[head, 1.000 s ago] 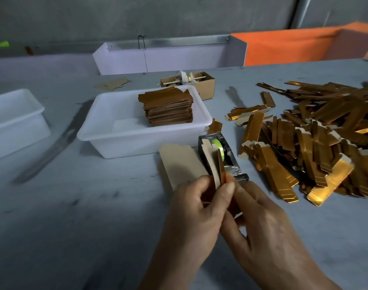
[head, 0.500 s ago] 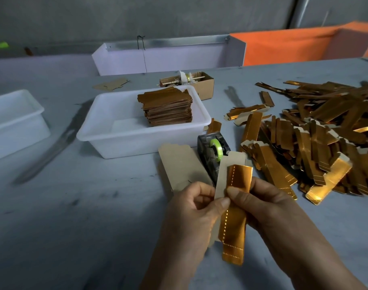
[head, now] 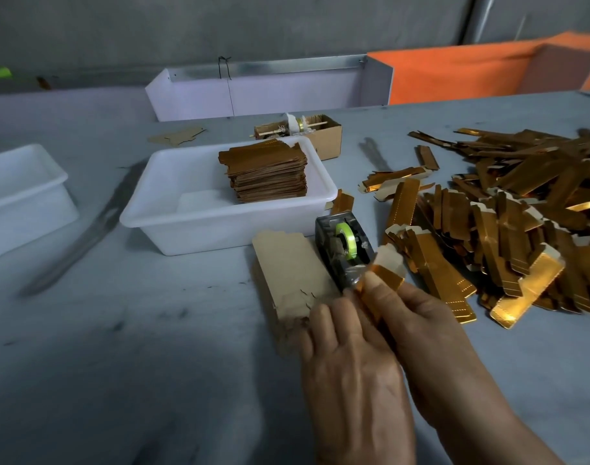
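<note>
Nearest, over the grey table [head: 119, 364], two bare hands side by side, backs up. Left hand [head: 350, 360] with fingers stretched nearly straight, laid across the lower part of a gold card strip [head: 385, 280] and the near edge of a flat brown card blank [head: 286, 276]; thumb out of sight. Right hand [head: 431, 333] pinching the same strip, thumb pressed on the shiny face, other fingers curled beneath. Strip between both hands, slanting up and away, pale notched end free in the air, right beside the front of a black tape dispenser [head: 343, 250] loaded with a lime-green roll. Brown blank flat on the table, just left of the dispenser. To the right, a wide loose pile of folded gold pieces [head: 508, 229], spread toward the table's far right edge. Behind the blank and dispenser, a white plastic tub [head: 172, 223] holding a neat stack of flat gold blanks [head: 268, 176] in its right half. Further left, well apart, a second white tub [head: 18, 203], cut by the frame edge. Just behind the first tub, a small open cardboard box [head: 330, 142] with a roll on a stick across its top. Farthest back, a pale tray with a metal rail [head: 270, 95], beside an orange bin [head: 454, 72], both against the grey wall.
</note>
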Demonstrator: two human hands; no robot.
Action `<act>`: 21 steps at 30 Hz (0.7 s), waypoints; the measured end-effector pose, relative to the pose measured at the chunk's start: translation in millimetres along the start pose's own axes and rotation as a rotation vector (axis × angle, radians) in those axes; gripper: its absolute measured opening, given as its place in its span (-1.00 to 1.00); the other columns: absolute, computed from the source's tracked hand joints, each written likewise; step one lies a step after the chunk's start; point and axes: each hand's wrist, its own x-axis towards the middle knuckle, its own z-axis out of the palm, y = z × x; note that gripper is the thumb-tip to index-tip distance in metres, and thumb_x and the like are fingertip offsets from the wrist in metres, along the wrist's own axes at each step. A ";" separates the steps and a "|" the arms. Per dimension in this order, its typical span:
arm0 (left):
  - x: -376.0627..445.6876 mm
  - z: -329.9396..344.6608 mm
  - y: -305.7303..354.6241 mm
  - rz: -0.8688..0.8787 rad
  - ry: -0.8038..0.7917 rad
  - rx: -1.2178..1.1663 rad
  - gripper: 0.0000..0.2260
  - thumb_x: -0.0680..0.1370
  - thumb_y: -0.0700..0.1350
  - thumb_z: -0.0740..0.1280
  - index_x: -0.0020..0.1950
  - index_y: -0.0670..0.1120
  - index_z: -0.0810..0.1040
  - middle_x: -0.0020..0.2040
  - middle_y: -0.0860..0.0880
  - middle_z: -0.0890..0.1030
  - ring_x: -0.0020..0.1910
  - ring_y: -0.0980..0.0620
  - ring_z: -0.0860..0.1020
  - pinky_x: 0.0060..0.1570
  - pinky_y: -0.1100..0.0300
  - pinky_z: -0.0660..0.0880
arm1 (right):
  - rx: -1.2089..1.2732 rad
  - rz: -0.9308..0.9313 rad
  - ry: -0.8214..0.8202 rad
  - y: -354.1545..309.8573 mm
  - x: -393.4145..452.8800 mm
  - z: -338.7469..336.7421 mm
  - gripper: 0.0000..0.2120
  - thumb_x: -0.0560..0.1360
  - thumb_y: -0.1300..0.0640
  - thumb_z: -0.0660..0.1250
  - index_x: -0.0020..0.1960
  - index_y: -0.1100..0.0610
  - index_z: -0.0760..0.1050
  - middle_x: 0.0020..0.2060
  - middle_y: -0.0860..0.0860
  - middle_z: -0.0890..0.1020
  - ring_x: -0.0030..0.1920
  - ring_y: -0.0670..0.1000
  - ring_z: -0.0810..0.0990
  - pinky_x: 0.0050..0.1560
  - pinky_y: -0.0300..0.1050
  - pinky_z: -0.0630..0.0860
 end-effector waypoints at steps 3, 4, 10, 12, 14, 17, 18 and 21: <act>-5.8 9.7 -4.2 0.051 0.100 -0.284 -0.75 0.47 -0.40 0.21 0.05 -0.29 0.61 -0.18 -0.19 0.53 -0.24 0.00 0.50 -0.29 0.45 0.41 | -0.064 0.000 0.039 2.8 0.8 -6.9 -0.63 0.22 -0.10 0.32 -0.11 0.13 0.60 -0.27 0.08 0.67 -0.16 0.06 0.66 -0.12 -0.09 0.56; -7.7 5.7 -1.6 0.040 0.022 -0.317 -0.73 0.49 -0.30 0.29 0.16 -0.17 0.60 -0.07 -0.09 0.52 -0.18 0.10 0.48 -0.25 0.46 0.38 | -0.063 0.006 0.037 2.9 1.0 -10.3 -0.63 0.23 -0.08 0.32 -0.10 0.14 0.59 -0.27 0.08 0.68 -0.15 0.07 0.66 -0.07 -0.07 0.54; 4.8 -2.2 -31.7 -0.484 -0.369 -1.138 -0.93 0.50 -0.15 0.42 -0.17 -0.01 0.61 -0.37 0.04 0.62 -0.51 0.18 0.50 -0.49 0.36 0.41 | -0.028 0.015 -0.004 0.5 1.9 -19.6 -0.71 0.37 -0.05 0.31 -0.27 0.20 0.49 -0.47 0.08 0.53 -0.37 -0.03 0.58 -0.18 -0.11 0.48; 6.2 -3.5 -37.4 -0.507 -0.480 -1.258 -0.88 0.49 -0.19 0.42 -0.25 -0.05 0.66 -0.38 0.00 0.61 -0.48 0.14 0.51 -0.48 0.33 0.42 | -0.062 0.042 0.021 0.0 3.2 -18.4 -0.67 0.44 -0.10 0.25 -0.27 0.17 0.48 -0.51 0.06 0.50 -0.39 -0.06 0.57 -0.29 -0.18 0.48; 6.6 -2.1 -38.3 -0.532 -0.455 -1.291 -0.85 0.48 -0.20 0.42 -0.28 -0.04 0.68 -0.38 -0.01 0.60 -0.48 0.14 0.49 -0.48 0.34 0.41 | -0.115 0.016 0.050 -3.3 5.4 -18.1 -0.62 0.42 -0.19 0.19 -0.23 0.12 0.54 -0.41 0.11 0.57 -0.30 -0.03 0.61 -0.25 -0.16 0.49; 10.9 0.2 -41.8 -0.623 -0.206 -1.316 -0.87 0.49 -0.21 0.40 -0.25 -0.09 0.65 -0.38 -0.04 0.58 -0.45 0.13 0.48 -0.48 0.32 0.41 | -0.312 -0.188 0.186 -11.0 15.2 -24.4 -0.64 0.40 -0.23 0.15 -0.15 0.01 0.55 -0.29 -0.04 0.60 -0.26 -0.09 0.59 -0.25 -0.18 0.45; 13.1 0.7 -43.5 -0.645 -0.131 -1.343 -0.91 0.49 -0.22 0.39 -0.21 -0.11 0.65 -0.33 -0.10 0.61 -0.38 0.07 0.52 -0.41 0.25 0.48 | -0.393 -0.238 0.237 -13.7 21.2 -28.7 -0.72 0.43 -0.19 0.19 -0.15 -0.02 0.54 -0.27 -0.09 0.59 -0.25 -0.08 0.56 -0.26 -0.18 0.43; 17.4 2.3 -46.0 -0.665 -0.033 -1.351 -0.94 0.51 -0.19 0.37 -0.07 -0.13 0.63 -0.11 -0.25 0.66 -0.11 -0.19 0.59 0.00 -0.10 0.56 | -0.567 -0.197 0.198 -14.8 41.2 -37.9 -0.89 0.50 -0.02 0.30 -0.21 -0.09 0.52 -0.23 -0.17 0.56 -0.17 -0.14 0.49 -0.28 -0.18 0.37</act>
